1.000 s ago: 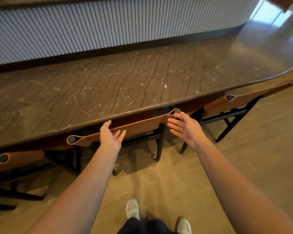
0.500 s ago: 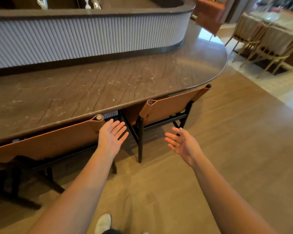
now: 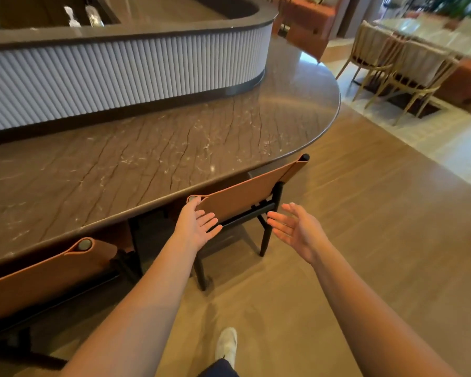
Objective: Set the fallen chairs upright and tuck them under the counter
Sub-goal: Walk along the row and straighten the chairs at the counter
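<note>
The head camera looked down on a long brown counter (image 3: 147,159) that ran across the picture and curved round at its far end. The near chair (image 3: 242,197) stood upright at that round end. Its brown leather back was just beside the counter's edge, and its seat was tucked underneath. Two of its black legs showed, both down on the floor (image 3: 365,240). A second chair (image 3: 46,276) of the same kind stood to the left, also upright and pushed in under the counter — only its back and some dark frame showed.

The left hand (image 3: 196,227) was open, with straight fingers and the palm turned to the right. Its top finger reached the left corner of the near chair's back, but I could not tell if it really touched. The right hand (image 3: 297,229) was open too, fingers spread and loose. It was in the air near the right side of the chair back, apart from it.

Behind the counter rose a ribbed white wall (image 3: 120,72). Some glass things (image 3: 71,14) stood above it, too blurry to name. Past the counter's round end were tan chairs (image 3: 408,69) by a pale table (image 3: 424,28), and an orange seat (image 3: 307,25). One white shoe (image 3: 227,346) stood on the floor below the arms.
</note>
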